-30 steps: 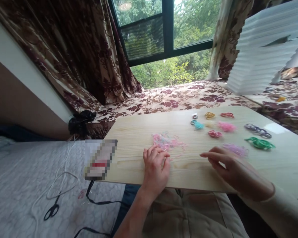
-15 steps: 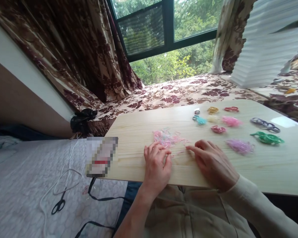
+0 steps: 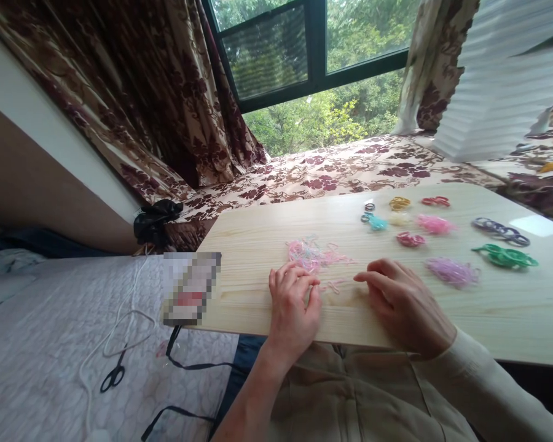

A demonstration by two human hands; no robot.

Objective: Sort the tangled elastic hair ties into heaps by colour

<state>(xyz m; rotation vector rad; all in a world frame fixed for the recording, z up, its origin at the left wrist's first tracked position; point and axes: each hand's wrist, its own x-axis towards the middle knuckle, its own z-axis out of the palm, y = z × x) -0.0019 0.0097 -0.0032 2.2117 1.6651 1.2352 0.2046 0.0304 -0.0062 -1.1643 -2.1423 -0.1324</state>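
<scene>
A loose pile of small pastel elastic bands (image 3: 311,253), mostly pink with some bluish ones, lies on the pale wooden tabletop (image 3: 253,227). My left hand (image 3: 295,301) rests at the pile's near edge, fingers spread and slightly bent on the wood, gripping nothing visible. A few pink bands (image 3: 334,286) lie just right of its fingertips. Further right, my right hand (image 3: 403,301) hovers low or rests on the table. Its index finger points left toward these bands, and the other fingers are curled beneath. I see nothing held in it.
Sorted bunches lie to the right: purple bands (image 3: 451,271), pink bands (image 3: 435,224), teal bands (image 3: 375,221), a green hair tie (image 3: 507,256) and dark coiled ties (image 3: 500,231). A blurred-out flat object (image 3: 192,288) sits at the left edge. Scissors (image 3: 113,377) lie on the bed.
My right hand has moved slightly right, away from my left hand. More pink bands show between the hands. The view has shifted a little; my left hand stays in place.
</scene>
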